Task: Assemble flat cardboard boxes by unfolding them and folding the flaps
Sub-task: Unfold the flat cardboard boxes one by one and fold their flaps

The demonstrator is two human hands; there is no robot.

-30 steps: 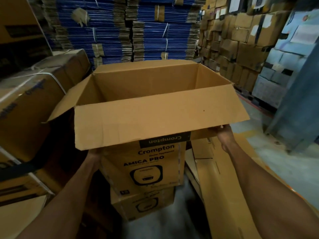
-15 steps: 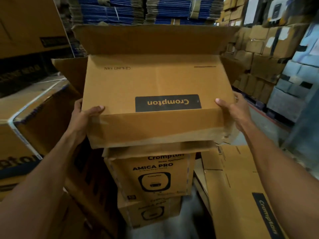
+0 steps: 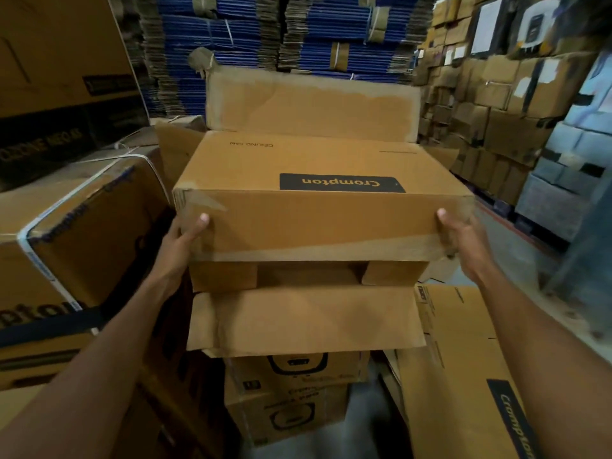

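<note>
Hands: two. The left hand (image 3: 183,240) and the right hand (image 3: 460,236) each clasp one near corner of a single cardboard box (image 3: 314,160).
Box: one, brown, lying on its side with a black Crompton label upside down on the upper face. It is held above the stacked cartons, at the middle of the view.
Flaps, counted: five in view.
- One far flap (image 3: 311,101) stands upright behind the box.
- One near flap (image 3: 324,223) is folded down.
- Two short flaps, left (image 3: 223,276) and right (image 3: 394,273), are turned inward beneath it.
- One long lower flap (image 3: 304,319) juts toward the camera.
Grip: the left thumb (image 3: 202,221) and right thumb (image 3: 443,217) press on the near flap at its two ends. The other fingers wrap round the box's sides out of sight, so both hands appear closed around it.
Box relative to grip: it spans the gap between the hands, and its bulk lies beyond the thumbs.
Inside the box: the gap between the short flaps shows bare inner cardboard. The view is too dim to tell more.
Stacked cartons: two printed ones, the upper (image 3: 298,369) on the lower (image 3: 288,415), directly under the lower flap.
Flat carton: at least one (image 3: 463,376), low on the right.
Strapped carton: one (image 3: 82,233), on the left.
Background: blue flat bundles (image 3: 212,34) and a wall of cartons (image 3: 496,111).
</note>
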